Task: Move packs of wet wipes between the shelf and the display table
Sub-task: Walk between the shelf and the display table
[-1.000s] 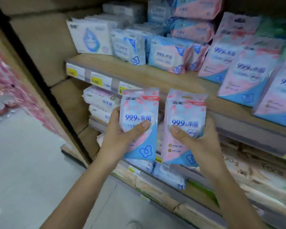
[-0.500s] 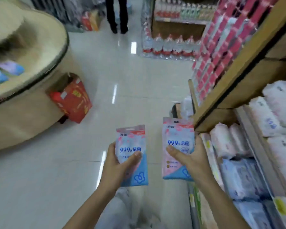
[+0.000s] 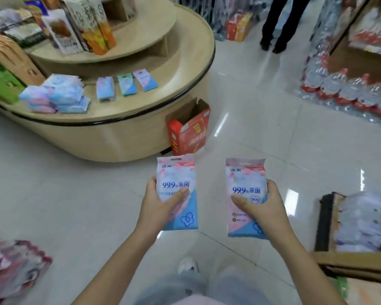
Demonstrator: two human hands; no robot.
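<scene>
The left hand [image 3: 156, 208] grasps a flat pink-and-blue plastic pack of wet wipes [image 3: 176, 170] printed "99.9", thumb pressed across its front and fingers curled behind its left edge. The right hand [image 3: 267, 211] grasps a second pink-and-blue wet-wipe pack [image 3: 245, 179] of the same design the same way, thumb on the front, fingers wrapped round the right edge. Both packs are upright, side by side and apart, held above the glossy white tiled floor [image 3: 75, 194] in front of the person's body.

Ahead to the left stands the round, two-tiered beige wooden display table [image 3: 119, 137] with a black rim. On its lower tier lie a stack of blue and pink wet-wipe packs [image 3: 55, 96] and, to their right, three single packs in a row: a blue one [image 3: 105, 88], a green one [image 3: 127, 84] and a pink one [image 3: 145, 80]. Tall printed cartons [image 3: 84, 25] stand on the upper tier.

An open red cardboard box [image 3: 188, 130] sits on the floor against the table's base. Shrink-wrapped water bottles with red labels [image 3: 348, 91] line the floor at the right. At the lower right, a brown cardboard box [image 3: 361, 223] holds what seem to be pale packs, too blurred to be sure.
</scene>
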